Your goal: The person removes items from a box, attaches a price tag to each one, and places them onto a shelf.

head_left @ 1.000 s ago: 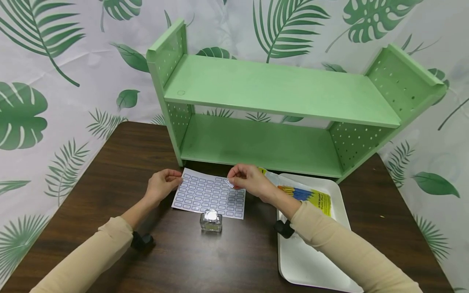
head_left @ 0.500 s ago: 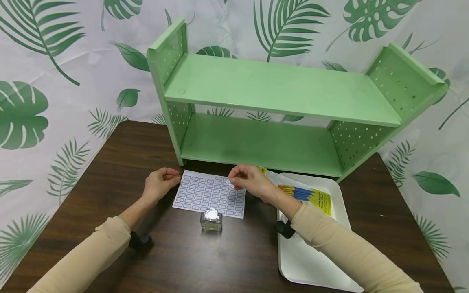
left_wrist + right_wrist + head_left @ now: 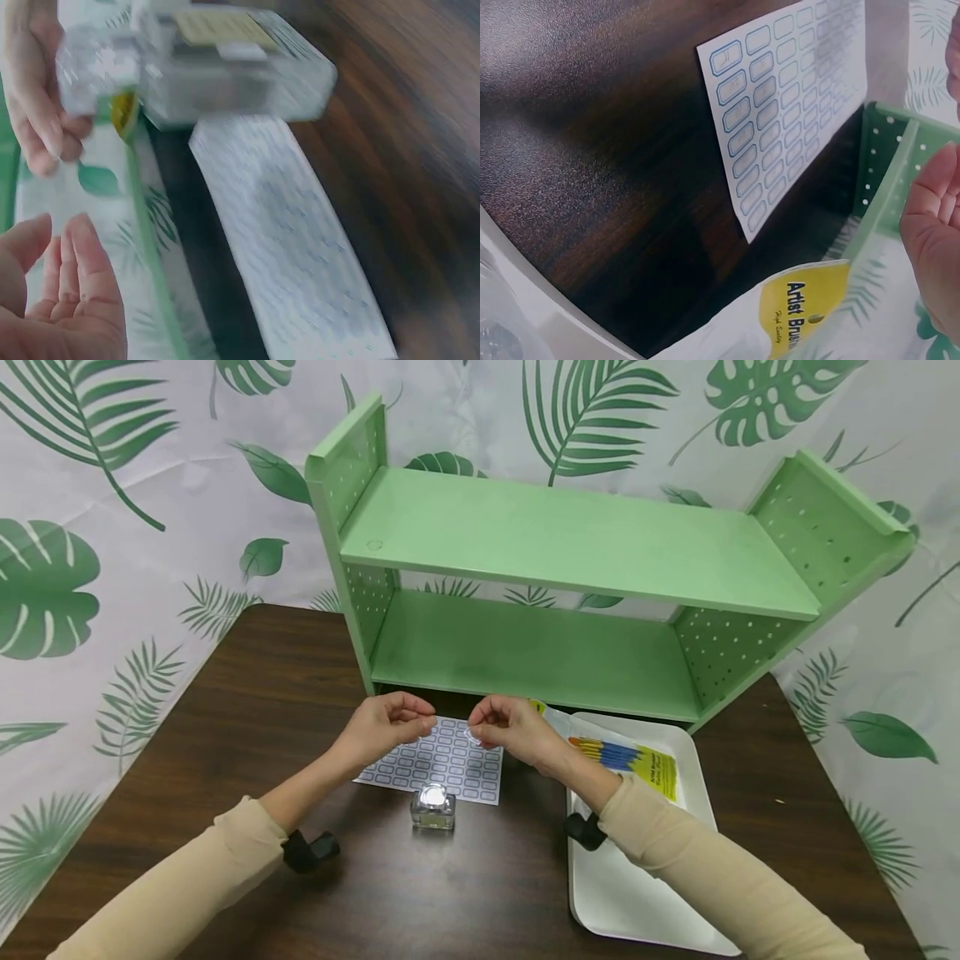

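A white sheet of blue-bordered sticker labels (image 3: 461, 772) lies on the dark wood table. Between thumb and fingertips, my right hand (image 3: 517, 733) pinches a small label (image 3: 473, 737) over the sheet's upper right. My left hand (image 3: 384, 728) hovers over the sheet's upper left, its fingertips a short gap from the right hand's. In the left wrist view, thumb and fingers of the left hand (image 3: 79, 292) stand apart with nothing between them. Just in front of the sheet stands a small clear glass bottle (image 3: 432, 814) with a shiny cap.
To the right, a white tray (image 3: 630, 902) holds a plastic pack of artist brushes (image 3: 656, 770), partly under the right forearm. Behind the sheet stands a green two-tier shelf (image 3: 525, 643) with perforated sides, against a leaf-patterned backdrop (image 3: 247, 435).
My left hand has left the sheet's left edge and moved right, over the sheet towards the right hand. The right hand stays nearly still with its label.
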Available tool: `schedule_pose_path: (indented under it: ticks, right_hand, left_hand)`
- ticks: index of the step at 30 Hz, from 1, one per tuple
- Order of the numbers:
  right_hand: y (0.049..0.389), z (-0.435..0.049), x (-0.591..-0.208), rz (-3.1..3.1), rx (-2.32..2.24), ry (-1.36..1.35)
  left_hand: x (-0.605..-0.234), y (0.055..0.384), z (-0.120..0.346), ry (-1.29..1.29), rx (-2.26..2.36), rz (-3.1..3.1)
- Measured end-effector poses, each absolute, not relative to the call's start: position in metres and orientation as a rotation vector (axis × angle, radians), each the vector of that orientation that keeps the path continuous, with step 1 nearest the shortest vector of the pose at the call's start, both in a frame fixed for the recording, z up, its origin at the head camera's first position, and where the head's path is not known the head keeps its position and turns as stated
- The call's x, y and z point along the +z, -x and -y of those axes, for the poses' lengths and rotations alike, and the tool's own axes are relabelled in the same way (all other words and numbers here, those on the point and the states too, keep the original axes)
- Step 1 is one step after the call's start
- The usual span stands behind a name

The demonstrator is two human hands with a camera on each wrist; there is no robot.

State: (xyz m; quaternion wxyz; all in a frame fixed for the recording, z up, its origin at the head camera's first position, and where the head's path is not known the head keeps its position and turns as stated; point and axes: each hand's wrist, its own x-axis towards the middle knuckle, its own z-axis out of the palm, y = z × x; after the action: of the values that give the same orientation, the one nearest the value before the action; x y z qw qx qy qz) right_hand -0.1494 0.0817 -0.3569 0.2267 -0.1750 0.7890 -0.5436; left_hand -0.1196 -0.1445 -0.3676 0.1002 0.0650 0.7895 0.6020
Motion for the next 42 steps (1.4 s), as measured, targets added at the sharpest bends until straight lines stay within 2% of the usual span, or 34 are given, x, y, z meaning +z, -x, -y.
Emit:
schedule_pose_path:
  ticks: [12, 42]
  right_hand:
    - [0.137, -0.083, -0.349, -2.119, -1.535, 0.615]
    - [0.107, -0.087, -0.342, -2.318, -1.56, 0.647]
  left_hand:
    - [-0.353, 0.115, 0.12, -0.364, 1.707, -2.197]
    - [-0.345, 0.093, 0.114, -0.408, 1.66, -2.326]
